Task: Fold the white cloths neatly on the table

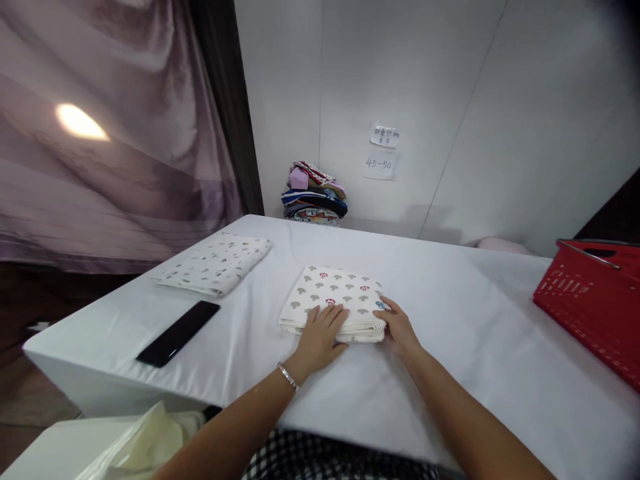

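A folded white cloth [340,288] printed with grey, red and blue mushrooms lies in front of me on the table. My left hand [320,337] rests flat on its near edge, fingers spread, a bracelet at the wrist. At the cloth's near right corner, my right hand [397,327] grips the folded layers, thumb on top and the other fingers partly hidden underneath. Another folded white cloth [217,263], with small dark and brown prints, lies farther left, apart from both hands.
A black phone [179,333] lies on the white-covered table [450,293] at left. On the right stands a red plastic basket [595,293] with a metal handle. Behind the table's far edge is a stack of folded fabrics [315,193] against the wall, below paper notes [383,163].
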`<state>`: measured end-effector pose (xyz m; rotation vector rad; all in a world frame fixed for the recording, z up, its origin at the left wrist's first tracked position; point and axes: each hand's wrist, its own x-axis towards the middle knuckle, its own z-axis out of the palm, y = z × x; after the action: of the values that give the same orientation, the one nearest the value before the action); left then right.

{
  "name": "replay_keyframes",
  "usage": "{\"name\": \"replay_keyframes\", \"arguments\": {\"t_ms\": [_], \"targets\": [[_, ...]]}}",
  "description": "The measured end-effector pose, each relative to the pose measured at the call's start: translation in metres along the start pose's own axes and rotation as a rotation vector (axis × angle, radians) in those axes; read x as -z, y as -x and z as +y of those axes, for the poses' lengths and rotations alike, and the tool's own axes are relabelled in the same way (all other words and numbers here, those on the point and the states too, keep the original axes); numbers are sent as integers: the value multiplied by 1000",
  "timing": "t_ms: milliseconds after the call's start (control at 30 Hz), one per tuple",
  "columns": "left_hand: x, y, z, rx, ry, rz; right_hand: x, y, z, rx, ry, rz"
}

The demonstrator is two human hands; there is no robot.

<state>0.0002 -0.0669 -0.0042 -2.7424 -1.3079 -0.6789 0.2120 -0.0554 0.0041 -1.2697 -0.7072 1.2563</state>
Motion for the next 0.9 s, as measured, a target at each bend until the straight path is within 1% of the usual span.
{"name": "replay_keyframes", "arguments": {"t_ms": [100,200,300,367,400,433,467,533,600,633,700,767,900], "targets": [[-3,0,1,30,-26,32,-2,2,-4,-16,-42,-5],[-6,-1,-1,17,-24,47,-1,5,-4,-17,-34,-4],[-8,0,-5,2,-1,65,6,10,1,-5,47,-36],[-8,1,-7,7,13,82,16,15,9,42,173,-56],[-8,1,-8,11,18,93,23,18,13,98,264,-60],[-8,2,-9,15,21,105,30,21,18,183,370,-65],[-8,2,-9,20,25,117,37,23,22,296,489,-77],[-8,1,-9,30,33,133,49,29,29,574,740,-148],[-7,0,-8,34,45,137,53,32,31,839,970,-247],[-7,0,-8,34,50,141,52,32,30,939,1067,-289],[-7,0,-9,29,60,154,46,30,27,1071,1224,-327],[-8,0,-10,29,66,179,37,26,21,1149,1336,-349],[-8,2,-14,72,89,217,28,18,17,1286,1436,-439]]}}
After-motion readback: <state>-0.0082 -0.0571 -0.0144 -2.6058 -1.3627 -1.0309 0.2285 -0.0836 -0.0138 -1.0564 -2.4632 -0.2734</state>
